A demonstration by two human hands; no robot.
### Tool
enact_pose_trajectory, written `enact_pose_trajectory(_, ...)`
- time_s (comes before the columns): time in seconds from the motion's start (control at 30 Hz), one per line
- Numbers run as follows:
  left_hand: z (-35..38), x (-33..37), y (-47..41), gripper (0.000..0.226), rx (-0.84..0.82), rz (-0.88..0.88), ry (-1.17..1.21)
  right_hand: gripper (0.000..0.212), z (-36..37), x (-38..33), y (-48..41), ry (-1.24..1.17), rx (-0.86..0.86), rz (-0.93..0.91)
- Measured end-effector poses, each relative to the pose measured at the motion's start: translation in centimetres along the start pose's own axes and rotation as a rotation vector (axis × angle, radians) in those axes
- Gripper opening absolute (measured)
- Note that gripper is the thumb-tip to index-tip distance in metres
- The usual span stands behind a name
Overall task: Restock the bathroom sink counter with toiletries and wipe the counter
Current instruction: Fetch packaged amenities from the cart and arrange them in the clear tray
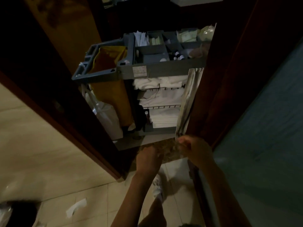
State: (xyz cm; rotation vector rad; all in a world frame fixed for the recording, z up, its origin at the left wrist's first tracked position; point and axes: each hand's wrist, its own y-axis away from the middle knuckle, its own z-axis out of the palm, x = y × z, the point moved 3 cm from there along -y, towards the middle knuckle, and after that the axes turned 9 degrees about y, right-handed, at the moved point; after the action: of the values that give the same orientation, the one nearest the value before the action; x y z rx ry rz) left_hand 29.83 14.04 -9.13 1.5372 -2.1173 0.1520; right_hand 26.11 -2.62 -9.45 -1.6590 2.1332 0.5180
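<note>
Hands come first: the left hand (150, 155) and the right hand (195, 149) are low down, close together, in front of the big grey cart (164, 71). Both are blurry. The right hand is right at the bottom end of the cart's curtain (190, 95), with its fingers bent, but I cannot tell if it grips the cloth. The left hand shows only its back, and I cannot tell if it holds anything.

The cart stands just past a dark doorway. A yellow bag (111, 92) hangs on its left side. Stacks of white towels (162, 95) fill the wire shelves in the middle, and the curtain hangs bunched at the right.

The toiletries are up in the cart's top tray, well above the hands: small bottles (178, 56) with white caps in one box, and pale packets (186, 37) in a box behind them. A scrap of white paper (76, 208) lies on the tile floor (49, 153).

I think this is the fetching step, at the very start. Nothing has been picked yet. Next, the hands need to go up to the top tray and take bottles and packets. The bottles are small and crowded, so a careful pinch would help.
</note>
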Motion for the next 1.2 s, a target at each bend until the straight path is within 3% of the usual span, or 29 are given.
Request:
enact_pose_trajectory(0.13, -2.6, 1.8, -8.1, 0.032, -0.041, 0.115, 0.104, 0.024, -2.4, 0.3, -7.3, 0.055, 0.056, 0.073)
enact_pose_trajectory(0.37, -8.3, 2.6, -22.2, 0.033, 0.115, 0.167, 0.166, 0.026, -6.8, -3.2, -20.5, -0.042, 0.197, 0.069)
enact_pose_trajectory(0.93, -10.4, 4.3, -39.6, 0.03, 0.058, 0.308, 0.319, 0.024, -5.8, 0.9, -38.9, -0.158, 0.092, 0.199)
enact_pose_trajectory(1.2, -15.9, 9.2, -53.7, 0.032, 0.104, 0.378, 0.339, 0.024, -12.6, 1.8, -52.9, -0.036, 0.253, 0.113)
